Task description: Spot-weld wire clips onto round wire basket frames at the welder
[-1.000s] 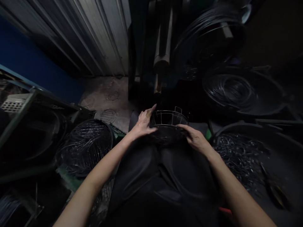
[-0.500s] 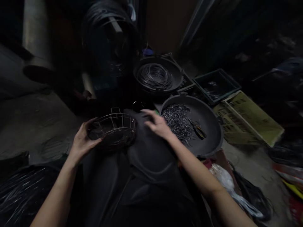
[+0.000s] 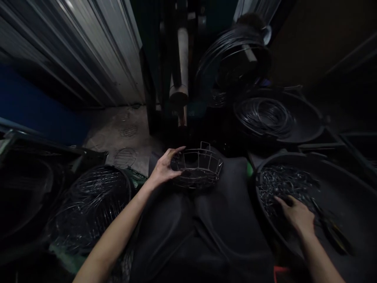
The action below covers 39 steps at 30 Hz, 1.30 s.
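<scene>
A round wire basket [image 3: 203, 169] with a small loop on its far rim rests over my lap. My left hand [image 3: 165, 169] grips its left side, thumb on the near edge and fingers at the far edge. My right hand [image 3: 297, 215] is at the pile of short bent wire pieces [image 3: 279, 182] in the dark round pan [image 3: 350, 196] on the right. Its fingers point down into the pile and are partly hidden and blurred. Pliers [image 3: 334, 232] with yellow-and-black handles lie in the pan, right of that hand.
Behind the pan, a second pan [image 3: 309, 118] holds a coil of wire [image 3: 265, 116]. A machine with a vertical cylinder [image 3: 178, 92] stands straight ahead. On the left is a container of wire grids [image 3: 88, 196]. Wire rings [image 3: 125, 157] lie on the floor.
My right hand has moved from beside the basket into the pile of wire pieces. The view has swung left. My left hand still holds the basket.
</scene>
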Available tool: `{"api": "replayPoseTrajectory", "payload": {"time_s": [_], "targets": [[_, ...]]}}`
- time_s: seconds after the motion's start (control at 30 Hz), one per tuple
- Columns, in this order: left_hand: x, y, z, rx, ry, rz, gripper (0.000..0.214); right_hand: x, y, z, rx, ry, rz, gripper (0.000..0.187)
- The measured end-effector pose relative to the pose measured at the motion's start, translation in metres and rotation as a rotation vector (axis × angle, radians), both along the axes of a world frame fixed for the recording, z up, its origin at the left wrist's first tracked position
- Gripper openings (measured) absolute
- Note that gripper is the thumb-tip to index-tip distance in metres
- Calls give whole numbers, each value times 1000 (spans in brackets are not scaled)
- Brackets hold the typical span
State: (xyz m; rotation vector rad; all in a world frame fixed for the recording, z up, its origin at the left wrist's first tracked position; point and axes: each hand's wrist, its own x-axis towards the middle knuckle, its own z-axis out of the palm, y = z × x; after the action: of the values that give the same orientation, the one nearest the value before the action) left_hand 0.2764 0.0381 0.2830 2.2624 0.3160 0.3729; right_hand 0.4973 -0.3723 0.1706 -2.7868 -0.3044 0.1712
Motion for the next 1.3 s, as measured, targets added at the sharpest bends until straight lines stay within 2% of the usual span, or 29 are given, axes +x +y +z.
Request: {"api": "replayPoseTrajectory", "payload": {"time_s": [0.1, 0.17, 0.2, 0.23, 0.3, 0.37, 0.4, 0.43, 0.5, 0.57, 0.63, 0.7, 0.8, 0.83, 0.9, 0.97, 1.07, 1.17, 1.3], "targets": [[-1, -1, -2, -24, 17, -28, 64, -3, 2, 21, -51, 10, -252, 38], [0, -1, 0, -25, 36, -56, 66, -9, 14, 39, -27, -53, -340, 48], [0, 0, 2, -22, 56, -78, 68, -14, 23, 48, 33, -96, -358, 49], [0, 1, 5, -17, 80, -104, 71, -19, 33, 57, 136, -135, -375, 48], [1, 2, 10, -1, 127, -143, 74, -33, 56, 70, 448, -185, -390, 42], [3, 2, 14, 20, 142, -137, 71, -52, 79, 77, 733, -183, -371, 38], [4, 2, 15, 25, 135, -126, 69, -63, 88, 77, 797, -165, -333, 36], [5, 1, 15, 26, 125, -116, 67, -74, 95, 75, 797, -145, -257, 33], [6, 1, 14, 13, 112, -107, 67, -96, 99, 66, 663, -132, -20, 25], [6, 2, 12, -2, 112, -118, 69, -115, 91, 56, 460, -134, 252, 23], [4, 2, 11, -3, 108, -136, 69, -128, 79, 50, 241, -144, 439, 26], [3, 3, 12, 2, 96, -154, 69, -132, 72, 51, -19, -159, 502, 28], [1, -1, 13, 0, 87, -160, 69, -124, 79, 59, -365, -151, 514, 24], [0, -2, 13, 0, 93, -159, 69, -118, 83, 61, -430, -132, 528, 21], [-1, -5, 14, 8, 107, -151, 69, -106, 92, 66, -455, -69, 561, 19], [-2, -7, 14, 20, 119, -141, 69, -94, 97, 73, -347, 8, 557, 21], [-4, -6, 15, 15, 123, -136, 68, -83, 103, 95, -31, 137, 481, 24], [-4, -5, 15, 6, 112, -142, 67, -85, 118, 124, 256, 283, 440, 24], [-4, -6, 14, 10, 99, -143, 65, -97, 154, 152, 507, 546, 382, 28]]}}
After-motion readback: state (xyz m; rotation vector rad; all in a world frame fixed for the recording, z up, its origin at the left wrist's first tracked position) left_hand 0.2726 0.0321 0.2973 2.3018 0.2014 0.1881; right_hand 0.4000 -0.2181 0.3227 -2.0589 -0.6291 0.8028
